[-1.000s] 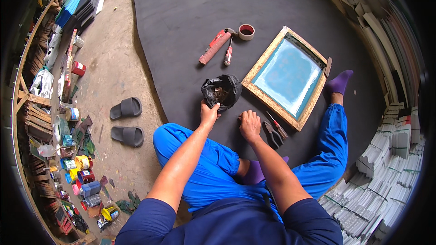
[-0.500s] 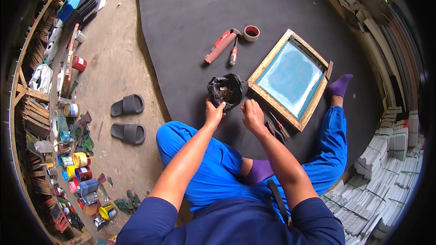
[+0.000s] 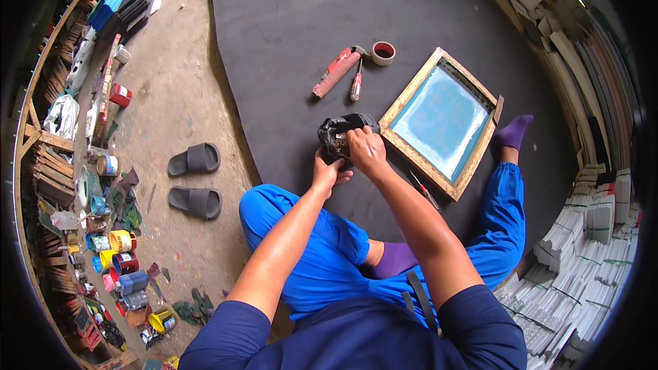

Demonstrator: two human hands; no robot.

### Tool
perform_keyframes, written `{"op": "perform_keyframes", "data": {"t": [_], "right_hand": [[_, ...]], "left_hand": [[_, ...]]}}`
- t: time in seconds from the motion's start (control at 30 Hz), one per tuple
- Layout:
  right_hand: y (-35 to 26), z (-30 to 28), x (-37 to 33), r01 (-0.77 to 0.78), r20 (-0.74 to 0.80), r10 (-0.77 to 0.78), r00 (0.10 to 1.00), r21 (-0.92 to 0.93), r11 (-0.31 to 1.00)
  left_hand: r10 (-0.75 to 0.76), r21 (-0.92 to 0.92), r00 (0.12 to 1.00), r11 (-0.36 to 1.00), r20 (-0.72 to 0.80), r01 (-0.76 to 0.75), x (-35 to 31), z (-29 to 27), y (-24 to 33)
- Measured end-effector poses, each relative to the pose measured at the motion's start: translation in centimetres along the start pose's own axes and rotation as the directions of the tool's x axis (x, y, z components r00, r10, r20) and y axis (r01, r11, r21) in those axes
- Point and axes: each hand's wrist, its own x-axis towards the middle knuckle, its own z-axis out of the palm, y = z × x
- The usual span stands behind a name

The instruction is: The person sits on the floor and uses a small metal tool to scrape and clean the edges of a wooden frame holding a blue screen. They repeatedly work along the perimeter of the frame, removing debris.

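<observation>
A crumpled black plastic bag (image 3: 330, 128) with small brownish bits (image 3: 340, 140) inside is held up in front of me. My left hand (image 3: 327, 173) grips it from below on its near side. At the bag's mouth is my right hand (image 3: 367, 149), its fingers curled and dipped into the opening. The right fingertips are hidden, so what they pinch, if anything, does not show. Just right of the bag lies a wooden screen frame (image 3: 401, 106) with a blue-green mesh (image 3: 439, 120), pale across its middle.
Beyond the bag lie a red-handled cutter-like tool (image 3: 336, 72), a screwdriver (image 3: 356, 87) and a tape roll (image 3: 383, 53) on the black mat (image 3: 295, 14). Another screwdriver (image 3: 423, 190) is beside the frame. Black slippers (image 3: 195, 159), paint cans (image 3: 123, 240) and paper stacks (image 3: 576, 253) flank me.
My right hand has moved left and forward from beside the bag to its mouth, fingers now inside. The bag's opening is pressed flatter. My left hand keeps its hold.
</observation>
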Motion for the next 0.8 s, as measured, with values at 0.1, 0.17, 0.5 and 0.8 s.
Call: {"op": "perform_keyframes", "data": {"t": [0.1,0.17,0.5,0.8], "right_hand": [[0.6,0.4,-1.1,0.124,-0.198,-0.099,0.975,0.119,0.985],[0.7,-0.1,-2.4,0.095,-0.236,-0.065,0.970,0.121,0.988],[7.7,-1.0,-18.1,-0.480,-0.058,0.477,0.877,-0.062,0.875],[10.5,0.9,-22.3,-0.514,-0.086,0.511,0.855,-0.013,0.858]], "left_hand": [[0.041,-0.074,0.999,0.996,0.005,-0.041,2.3,-0.7,-0.9],[0.049,-0.114,0.998,0.992,-0.028,-0.052,3.6,-1.5,-0.5],[0.182,-0.281,0.932,0.920,-0.313,-0.274,8.9,-6.7,3.8],[-0.099,-0.254,0.818,0.965,-0.567,-0.060,4.2,-1.4,0.5]]}}
